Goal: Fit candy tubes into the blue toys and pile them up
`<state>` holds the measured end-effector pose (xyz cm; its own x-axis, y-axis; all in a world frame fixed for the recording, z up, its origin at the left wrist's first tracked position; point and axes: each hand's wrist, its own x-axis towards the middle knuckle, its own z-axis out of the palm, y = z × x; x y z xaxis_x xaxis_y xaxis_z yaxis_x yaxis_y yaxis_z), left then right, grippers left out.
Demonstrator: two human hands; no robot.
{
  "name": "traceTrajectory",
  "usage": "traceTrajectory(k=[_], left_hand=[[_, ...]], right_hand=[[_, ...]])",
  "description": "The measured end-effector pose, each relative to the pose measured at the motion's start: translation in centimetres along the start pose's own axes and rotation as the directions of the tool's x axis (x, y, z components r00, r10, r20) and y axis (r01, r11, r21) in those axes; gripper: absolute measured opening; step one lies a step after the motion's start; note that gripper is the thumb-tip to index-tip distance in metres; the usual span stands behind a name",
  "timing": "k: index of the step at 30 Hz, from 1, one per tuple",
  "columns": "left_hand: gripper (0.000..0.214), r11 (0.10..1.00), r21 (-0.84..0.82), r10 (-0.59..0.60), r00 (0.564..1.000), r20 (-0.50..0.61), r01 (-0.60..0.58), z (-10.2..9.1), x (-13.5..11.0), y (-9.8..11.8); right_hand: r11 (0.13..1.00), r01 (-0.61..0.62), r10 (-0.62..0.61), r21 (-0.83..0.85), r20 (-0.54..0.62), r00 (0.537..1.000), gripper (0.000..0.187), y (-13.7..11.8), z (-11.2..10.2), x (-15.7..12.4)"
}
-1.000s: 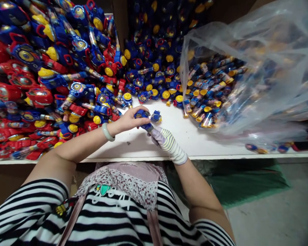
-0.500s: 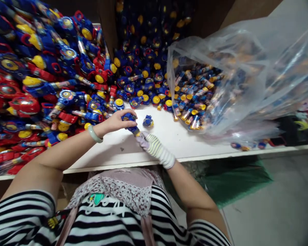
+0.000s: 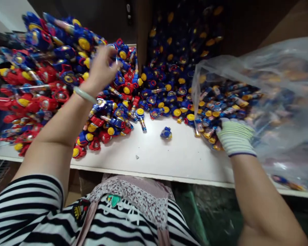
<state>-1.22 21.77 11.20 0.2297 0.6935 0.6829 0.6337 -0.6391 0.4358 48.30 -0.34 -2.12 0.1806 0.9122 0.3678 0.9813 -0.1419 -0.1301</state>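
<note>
My left hand, bare and with a pale bangle at the wrist, is over the left heap of plastic toys. It is blurred, but a gap shows between thumb and curved fingers, so it looks open. The toys are blue or red with yellow round parts, and many have a printed tube attached. My right hand, in a striped glove, is at the mouth of a clear plastic bag, touching the small yellow-capped tubes there. Its fingertips are hidden. A single small blue toy piece lies on the white table.
Behind the table, a dark box holds more blue toys. One toy's tube sticks out from the left heap. A few tubes lie by the table's front edge at right. Green sheeting is below.
My hands have parted from the blue toy they held together. The left went up and left to the heap, the right over to the bag's tubes. The camera view has shifted left.
</note>
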Motion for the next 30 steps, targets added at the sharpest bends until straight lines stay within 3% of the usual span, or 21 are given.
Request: traceTrajectory(k=[1, 2, 3, 4, 5, 7, 9, 11, 13, 15, 17, 18, 19, 20, 21, 23, 25, 26, 30], left_hand=[[0.043, 0.997, -0.073, 0.029, 0.97, 0.241, -0.012, 2.7, -2.8, 2.7], [0.04, 0.988, -0.152, 0.093, 0.87, 0.484, -0.021, 5.3, -5.6, 5.5], [0.038, 0.98, -0.198, 0.148, 0.75, 0.644, -0.022, 7.8, -8.2, 8.2], [0.04, 0.98, -0.201, 0.155, 0.659, 0.736, -0.006, 10.0, -10.5, 10.7], [0.047, 0.984, -0.18, 0.139, 0.605, 0.784, 0.008, 12.0, -12.5, 12.7], [0.067, 0.996, -0.086, 0.06, 0.559, 0.827, 0.02, 14.9, -15.3, 15.4], [0.073, 1.0, 0.002, -0.015, 0.542, 0.841, 0.025, 16.7, -17.1, 16.2], [0.054, 0.997, 0.016, -0.051, 0.548, 0.835, 0.069, 17.4, -18.1, 15.8], [0.031, 0.966, -0.053, -0.112, 0.591, 0.799, 0.254, 17.2, -19.0, 14.7], [0.027, 0.8, -0.193, -0.25, 0.608, 0.754, 0.568, 16.5, -19.9, 13.6], [0.043, 0.485, -0.338, -0.376, 0.541, 0.753, 0.807, 15.3, -20.9, 12.8], [0.056, 0.345, -0.383, -0.383, 0.501, 0.776, 0.857, 14.7, -21.4, 12.7], [0.07, 0.259, -0.405, -0.343, 0.475, 0.811, 0.877, 14.0, -21.8, 12.6], [0.08, 0.242, -0.405, -0.269, 0.462, 0.845, 0.882, 13.4, -22.1, 12.7], [0.084, 0.287, -0.399, -0.186, 0.46, 0.869, 0.871, 12.8, -22.3, 12.9], [0.077, 0.446, -0.396, -0.06, 0.468, 0.882, 0.802, 11.9, -22.4, 13.2], [0.061, 0.517, -0.393, -0.061, 0.49, 0.87, 0.761, 11.3, -22.2, 13.4], [0.057, 0.484, -0.401, -0.102, 0.505, 0.857, 0.778, 11.2, -22.1, 13.4], [0.06, 0.161, -0.485, -0.228, 0.511, 0.829, 0.859, 10.7, -21.9, 13.1]], right_hand=[[1.0, -0.019, 0.02, -0.01, 0.03, 0.999, 0.017, -0.7, 0.0, 0.0], [1.0, -0.029, 0.029, 0.003, 0.066, 0.997, 0.017, -1.4, 0.1, -0.2], [0.999, -0.031, 0.028, 0.028, 0.113, 0.993, 0.021, -2.3, 0.1, -0.6], [0.998, -0.033, 0.023, 0.054, 0.168, 0.986, 0.024, -3.2, 0.3, -1.3], [0.997, -0.026, 0.007, 0.076, 0.234, 0.972, 0.026, -4.3, 0.5, -2.2], [0.998, -0.018, -0.004, 0.058, 0.364, 0.932, 0.024, -6.6, 1.2, -4.8], [0.998, -0.001, -0.025, 0.06, 0.432, 0.901, 0.027, -8.6, 2.1, -7.5], [0.989, -0.043, -0.022, 0.14, 0.434, 0.9, 0.031, -10.2, 3.1, -9.7], [0.938, -0.157, 0.02, 0.31, 0.403, 0.915, 0.032, -11.4, 4.1, -11.1], [0.755, -0.334, 0.083, 0.564, 0.424, 0.902, 0.035, -12.9, 4.9, -11.9], [0.398, -0.496, 0.098, 0.772, 0.502, 0.859, 0.042, -14.8, 5.2, -12.1], [0.224, -0.533, 0.095, 0.816, 0.526, 0.845, 0.044, -15.7, 5.2, -12.1], [0.108, -0.54, 0.094, 0.835, 0.532, 0.841, 0.045, -16.7, 5.1, -12.0], [0.068, -0.525, 0.1, 0.848, 0.518, 0.849, 0.045, -17.5, 4.9, -11.8], [0.1, -0.5, 0.104, 0.86, 0.491, 0.865, 0.043, -18.1, 4.7, -11.6], [0.254, -0.448, 0.063, 0.857, 0.447, 0.892, 0.041, -18.6, 4.4, -11.2], [0.367, -0.422, 0.015, 0.829, 0.449, 0.893, 0.04, -18.3, 3.9, -11.1], [0.414, -0.411, 0.003, 0.812, 0.451, 0.893, 0.041, -17.9, 3.6, -11.2], [0.684, -0.26, -0.076, 0.681, 0.421, 0.904, 0.038, -16.7, 2.1, -12.2]])
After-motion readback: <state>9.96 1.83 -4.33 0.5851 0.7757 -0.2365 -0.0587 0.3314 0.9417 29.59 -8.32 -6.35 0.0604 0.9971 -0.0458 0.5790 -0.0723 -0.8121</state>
